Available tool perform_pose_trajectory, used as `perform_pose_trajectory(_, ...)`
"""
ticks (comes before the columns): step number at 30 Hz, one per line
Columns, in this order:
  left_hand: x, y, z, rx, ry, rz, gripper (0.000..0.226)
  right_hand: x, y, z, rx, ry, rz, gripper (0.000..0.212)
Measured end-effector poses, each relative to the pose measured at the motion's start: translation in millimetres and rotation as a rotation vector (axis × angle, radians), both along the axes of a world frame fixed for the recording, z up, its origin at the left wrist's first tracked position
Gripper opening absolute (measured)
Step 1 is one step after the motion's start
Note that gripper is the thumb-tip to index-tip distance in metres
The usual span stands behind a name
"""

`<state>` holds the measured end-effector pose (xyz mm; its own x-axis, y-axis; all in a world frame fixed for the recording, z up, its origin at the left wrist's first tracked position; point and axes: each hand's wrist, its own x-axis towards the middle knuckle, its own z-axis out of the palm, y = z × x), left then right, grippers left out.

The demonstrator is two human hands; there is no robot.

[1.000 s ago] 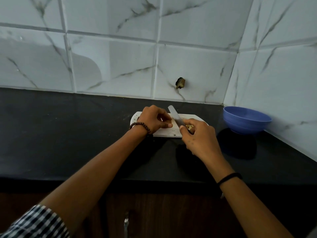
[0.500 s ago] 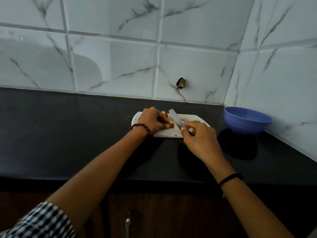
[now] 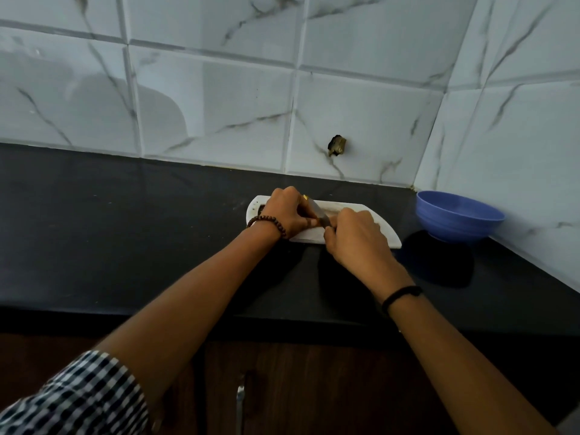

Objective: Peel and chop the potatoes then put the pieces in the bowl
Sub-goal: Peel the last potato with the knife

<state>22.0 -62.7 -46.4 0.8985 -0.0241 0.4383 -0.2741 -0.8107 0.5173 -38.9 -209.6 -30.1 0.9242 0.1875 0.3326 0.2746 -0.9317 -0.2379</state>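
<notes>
L hand [image 3: 287,213] is curling its fingers down over the potato [image 3: 304,197] on the cutting board [image 3: 387,232]. Potato's mostly hidden, only a yellowish bit is showing at the far edge of the knuckles. R hand [image 3: 356,238] is gripping the knife [image 3: 318,212]: handle's buried in the fist, blade is running up-left from it, lying right against the L fingertips. Both hands are sitting close together over the board, nearly touching. Can't tell how deep the blade is going. Blue bowl [image 3: 459,215] is sitting on the black counter [image 3: 125,230], right of the board & apart from it, by the tiled corner.
</notes>
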Motion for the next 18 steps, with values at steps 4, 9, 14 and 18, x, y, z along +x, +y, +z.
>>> perform_pose_trajectory(4,-2,0,0,-0.017,-0.017,-0.008,0.016,-10,1,5,-0.094,-0.014,0.027,0.017)
perform_pose_trajectory(9,-6,0,0,-0.049,-0.021,-0.027,0.016,-28,-15,5,-0.17,-0.007,0.034,0.018)
perform_pose_trajectory(14,-8,1,1,-0.066,0.022,-0.031,0.02,-44,-34,31,-0.19,0.122,0.017,0.023)
perform_pose_trajectory(18,-7,3,5,-0.083,0.114,-0.028,0.025,-46,-46,43,-0.101,0.076,0.045,0.028)
